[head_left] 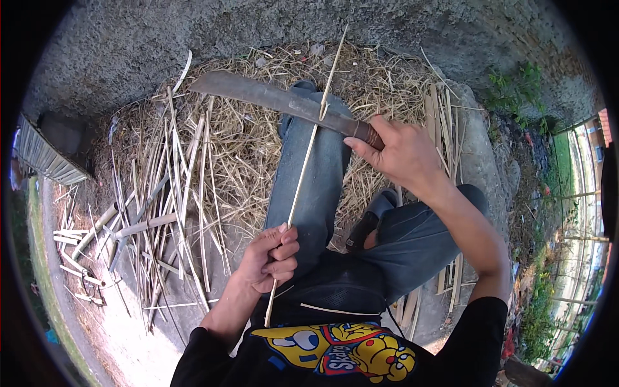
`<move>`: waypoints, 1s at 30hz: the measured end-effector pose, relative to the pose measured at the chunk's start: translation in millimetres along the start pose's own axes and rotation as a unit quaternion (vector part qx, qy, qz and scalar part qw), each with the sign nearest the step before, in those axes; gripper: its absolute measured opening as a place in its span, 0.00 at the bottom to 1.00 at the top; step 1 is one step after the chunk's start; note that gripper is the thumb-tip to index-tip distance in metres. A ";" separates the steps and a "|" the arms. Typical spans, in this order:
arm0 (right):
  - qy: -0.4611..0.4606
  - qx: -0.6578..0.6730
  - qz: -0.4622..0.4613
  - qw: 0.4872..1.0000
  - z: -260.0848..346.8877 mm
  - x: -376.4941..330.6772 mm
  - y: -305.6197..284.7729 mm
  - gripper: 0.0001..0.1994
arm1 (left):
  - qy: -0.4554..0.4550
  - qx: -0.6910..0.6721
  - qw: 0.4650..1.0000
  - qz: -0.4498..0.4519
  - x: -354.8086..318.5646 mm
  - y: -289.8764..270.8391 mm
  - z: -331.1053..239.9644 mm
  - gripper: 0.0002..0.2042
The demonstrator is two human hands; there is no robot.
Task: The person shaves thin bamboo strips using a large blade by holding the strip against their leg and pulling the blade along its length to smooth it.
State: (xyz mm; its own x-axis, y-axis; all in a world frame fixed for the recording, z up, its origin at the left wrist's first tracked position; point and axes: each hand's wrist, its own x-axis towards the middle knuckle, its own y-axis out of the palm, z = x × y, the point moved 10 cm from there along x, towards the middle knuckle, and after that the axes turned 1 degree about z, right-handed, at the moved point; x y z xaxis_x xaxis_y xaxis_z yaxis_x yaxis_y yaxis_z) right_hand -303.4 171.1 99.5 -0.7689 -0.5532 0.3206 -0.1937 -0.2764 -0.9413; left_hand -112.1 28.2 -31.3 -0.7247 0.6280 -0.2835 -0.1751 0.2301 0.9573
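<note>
My left hand (272,258) is closed round a thin pale bamboo strip (302,184), which slants up and away over my jeans-clad leg. In my right hand (406,155) is the handle of a machete (264,97), its long dark blade pointing left across the strip. Where blade and strip cross, just above my knee, a small curled shaving (324,108) stands up at the blade. The strip's far end reaches toward the wall, and its near end comes down to my shirt. A short pale sliver (340,309) lies across my lap.
Curly shavings (238,155) cover the ground beyond my legs. Long split bamboo strips (184,187) and cut pieces lie at the left, with more strips (445,129) at the right. A rough grey wall (225,32) runs along the far side.
</note>
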 end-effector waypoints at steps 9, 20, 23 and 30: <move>0.172 0.018 -0.007 0.985 -99.3 32.6 -13.4 0.32 | -0.025 -0.030 0.999 -0.003 -30.4 -4.3 19.9 0.13; 0.089 0.114 0.035 0.989 -27.9 -10.0 -12.7 0.29 | 0.115 0.276 0.942 -0.154 -16.8 -1.8 -18.6 0.15; 0.001 0.059 0.016 0.998 25.1 -28.9 1.4 0.28 | 0.146 0.369 0.900 -0.181 -12.3 4.5 -31.9 0.14; -0.103 0.078 0.005 0.992 53.1 -48.0 9.3 0.26 | 0.183 0.367 0.890 -0.197 -16.2 -6.6 -23.8 0.13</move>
State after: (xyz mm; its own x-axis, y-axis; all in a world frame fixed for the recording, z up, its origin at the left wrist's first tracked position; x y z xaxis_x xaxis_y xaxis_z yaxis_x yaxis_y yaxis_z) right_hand -235.9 153.3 80.9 -0.6266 -0.7007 0.3413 -0.0779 -0.3794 -0.9219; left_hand -115.1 -1.1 -31.7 -0.8962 0.1374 -0.4219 -0.0779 0.8874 0.4544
